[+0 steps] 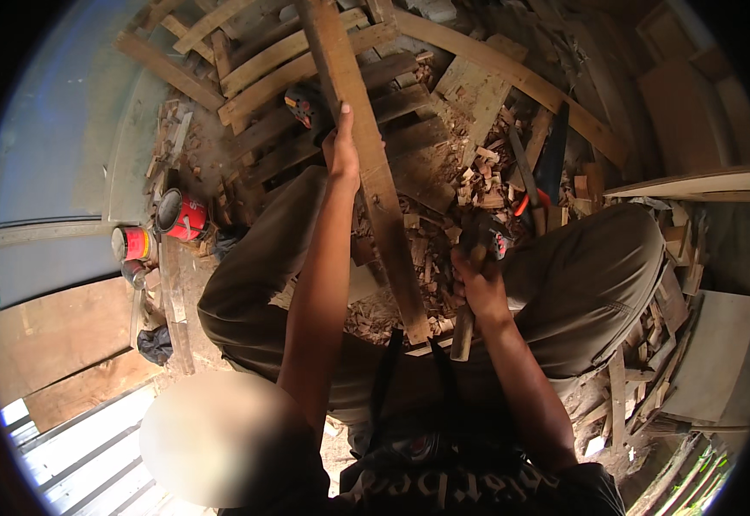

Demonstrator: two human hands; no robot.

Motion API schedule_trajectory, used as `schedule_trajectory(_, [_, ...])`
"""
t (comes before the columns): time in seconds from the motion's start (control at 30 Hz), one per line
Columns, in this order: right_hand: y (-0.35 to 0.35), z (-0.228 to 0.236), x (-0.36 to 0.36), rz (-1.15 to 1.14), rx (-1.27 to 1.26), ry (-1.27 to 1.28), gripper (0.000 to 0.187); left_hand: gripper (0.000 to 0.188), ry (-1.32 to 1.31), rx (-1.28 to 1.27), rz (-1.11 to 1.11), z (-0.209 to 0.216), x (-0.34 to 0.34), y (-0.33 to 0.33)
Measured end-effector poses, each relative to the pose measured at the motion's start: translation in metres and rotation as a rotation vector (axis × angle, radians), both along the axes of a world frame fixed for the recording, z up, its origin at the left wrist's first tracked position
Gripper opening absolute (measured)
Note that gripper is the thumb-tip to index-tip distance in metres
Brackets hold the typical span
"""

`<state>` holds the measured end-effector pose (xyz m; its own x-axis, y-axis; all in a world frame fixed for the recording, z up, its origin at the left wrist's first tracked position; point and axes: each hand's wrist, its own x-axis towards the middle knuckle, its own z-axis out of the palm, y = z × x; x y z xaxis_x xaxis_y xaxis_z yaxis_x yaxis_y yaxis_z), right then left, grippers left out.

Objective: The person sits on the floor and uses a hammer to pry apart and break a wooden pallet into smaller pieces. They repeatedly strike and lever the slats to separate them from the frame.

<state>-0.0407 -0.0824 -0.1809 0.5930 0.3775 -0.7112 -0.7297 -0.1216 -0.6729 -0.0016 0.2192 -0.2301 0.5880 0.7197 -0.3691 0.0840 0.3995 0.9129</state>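
Observation:
A long wooden beam (375, 181) slants from the far middle down to between my legs, its near end by my lap. My left hand (341, 155) is closed round the beam's left edge, the thumb lying along its top face. To the right of the beam, my right hand (480, 288) grips a short tool by its wooden handle (462, 337). The handle's end points back toward me. Its head lies beyond my fist, dark against the shoe and wood chips, so its kind cannot be made out.
Wood chips (482, 176) litter the ground ahead. A handsaw (553, 155) with an orange handle leans by my right knee. Slatted pallet wood (280, 73) lies at the far left. Two red cans, a larger (187, 220) and a smaller (137, 244), stand left. Boards (710, 357) lean right.

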Motion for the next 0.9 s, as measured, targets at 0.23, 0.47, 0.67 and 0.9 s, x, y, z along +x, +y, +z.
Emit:
schedule_trajectory(0.23, [-0.001,-0.019,0.006,0.019,0.055,0.114,0.019,0.081,-0.078,-0.173,-0.077,-0.030,0.038,0.002])
schedule_trajectory(0.47, [0.005,-0.037,0.005,0.022,-0.076,0.076,0.023,0.105,0.274,-0.140,-0.128,-0.064,0.030,-0.025])
schedule_trajectory(0.67, [0.009,-0.031,0.003,0.027,-0.091,0.111,0.021,0.112,0.321,-0.167,-0.185,-0.080,0.021,-0.039])
schedule_trajectory(0.9, [0.003,-0.032,0.003,0.053,-0.085,0.066,0.019,0.111,0.352,-0.079,-0.264,-0.092,0.012,-0.040])
